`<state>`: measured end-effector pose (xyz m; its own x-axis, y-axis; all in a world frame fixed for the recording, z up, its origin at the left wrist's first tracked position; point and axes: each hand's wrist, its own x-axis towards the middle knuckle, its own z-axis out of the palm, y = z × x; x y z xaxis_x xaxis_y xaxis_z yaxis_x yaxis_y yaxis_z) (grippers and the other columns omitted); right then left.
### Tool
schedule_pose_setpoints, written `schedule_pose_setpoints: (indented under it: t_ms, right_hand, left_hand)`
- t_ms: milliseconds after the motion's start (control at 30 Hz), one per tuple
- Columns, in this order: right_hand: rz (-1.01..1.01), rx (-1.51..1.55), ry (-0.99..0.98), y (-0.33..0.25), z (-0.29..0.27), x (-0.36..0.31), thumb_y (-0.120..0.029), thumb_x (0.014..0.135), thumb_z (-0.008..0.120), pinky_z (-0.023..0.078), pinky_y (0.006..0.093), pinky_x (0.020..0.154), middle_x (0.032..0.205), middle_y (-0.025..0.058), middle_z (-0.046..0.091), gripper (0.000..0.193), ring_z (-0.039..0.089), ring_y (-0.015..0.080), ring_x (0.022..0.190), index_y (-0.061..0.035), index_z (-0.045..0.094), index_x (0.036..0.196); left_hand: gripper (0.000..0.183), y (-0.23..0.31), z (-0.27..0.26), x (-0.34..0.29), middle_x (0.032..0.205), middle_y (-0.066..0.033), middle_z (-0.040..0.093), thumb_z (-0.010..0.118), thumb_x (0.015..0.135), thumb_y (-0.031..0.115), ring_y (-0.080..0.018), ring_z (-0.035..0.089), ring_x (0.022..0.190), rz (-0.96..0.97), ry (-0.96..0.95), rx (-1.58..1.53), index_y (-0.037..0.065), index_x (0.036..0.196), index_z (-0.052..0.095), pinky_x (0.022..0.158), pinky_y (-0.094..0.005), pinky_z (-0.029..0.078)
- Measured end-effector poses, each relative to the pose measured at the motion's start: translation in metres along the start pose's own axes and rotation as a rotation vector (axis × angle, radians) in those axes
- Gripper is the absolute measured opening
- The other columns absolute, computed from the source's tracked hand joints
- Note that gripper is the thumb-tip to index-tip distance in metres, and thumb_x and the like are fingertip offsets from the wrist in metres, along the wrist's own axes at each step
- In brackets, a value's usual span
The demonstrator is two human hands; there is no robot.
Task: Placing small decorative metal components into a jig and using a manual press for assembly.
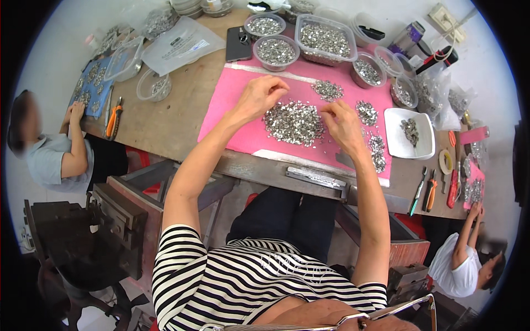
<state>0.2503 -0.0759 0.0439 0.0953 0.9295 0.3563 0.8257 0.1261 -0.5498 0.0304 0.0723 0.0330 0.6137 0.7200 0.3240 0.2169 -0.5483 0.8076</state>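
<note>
A large heap of small silvery metal pieces [294, 122] lies on a pink mat [223, 107]. Over the heap's upper left edge hangs my left hand [261, 97], its fingers curled together in a pinch; anything between the tips is too small to make out. My right hand [341, 126] is at the heap's right side, with thumb and fingers also drawn together, and its contents cannot be seen. Smaller piles surround it: one far pile [327, 90], a right pile [366, 113] and a near-right pile [377, 153] partly beside my forearm.
Plastic tubs of metal pieces [276, 51] and a larger rectangular tub [324, 41] line the back, near a phone [238, 44]. Right stands a white tray [396, 132]; beyond it lie pliers [430, 192] and a toothbrush [418, 191]. Co-workers sit at left [61, 157] and right [458, 265].
</note>
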Motion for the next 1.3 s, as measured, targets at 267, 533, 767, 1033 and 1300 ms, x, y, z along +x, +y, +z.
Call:
schedule_pose_setpoints:
  t_ms: [267,533,767,1033,1300]
  right_hand:
    - [-0.045,0.035,-0.086,-0.025,0.046,0.027,-0.009,0.090,0.064,0.051,0.0473,0.085,0.095,0.0190,0.065,0.015,0.064,0.0371,0.095,-0.0020,0.073,0.099]
    - [-0.035,0.025,-0.109,-0.011,0.060,0.032,-0.011,0.086,0.067,0.051,0.0465,0.082,0.087,0.0184,0.067,0.013,0.066,0.0373,0.090,-0.0006,0.071,0.093]
    - [0.072,0.170,-0.030,-0.031,0.042,0.029,-0.007,0.086,0.068,0.052,0.0433,0.077,0.086,0.0183,0.069,0.011,0.068,0.0338,0.084,0.0024,0.069,0.092]
    - [0.198,0.258,-0.040,-0.038,0.029,0.014,-0.007,0.089,0.066,0.052,0.0399,0.071,0.084,0.0184,0.070,0.012,0.069,0.0304,0.075,0.0039,0.067,0.093]
    - [0.358,0.270,-0.374,-0.047,-0.028,-0.053,-0.010,0.092,0.068,0.047,0.0285,0.062,0.074,0.0047,0.066,0.014,0.057,0.0091,0.067,0.0035,0.068,0.091]
  left_hand:
    - [0.019,-0.004,0.003,-0.043,0.088,-0.0068,0.061,0.075,0.085,0.022,-0.0270,0.059,0.089,0.205,0.005,0.354,0.015,0.103,0.076,0.080,-0.0421,0.039]
    - [0.014,-0.007,0.017,-0.042,0.084,-0.0035,0.061,0.076,0.085,0.022,-0.0242,0.058,0.084,0.254,0.060,0.404,0.014,0.096,0.074,0.079,-0.0396,0.038]
    - [0.012,-0.011,0.011,-0.042,0.082,-0.0034,0.063,0.074,0.087,0.023,-0.0240,0.059,0.083,0.128,0.050,0.234,0.012,0.091,0.072,0.080,-0.0397,0.038]
    - [0.012,-0.010,0.018,-0.043,0.082,-0.0039,0.064,0.073,0.088,0.023,-0.0242,0.060,0.085,0.295,0.057,0.403,0.013,0.093,0.075,0.087,-0.0410,0.038]
    - [0.010,-0.006,0.015,-0.040,0.084,-0.0029,0.065,0.075,0.086,0.023,-0.0228,0.060,0.086,0.178,0.043,0.390,0.013,0.089,0.073,0.087,-0.0408,0.038]
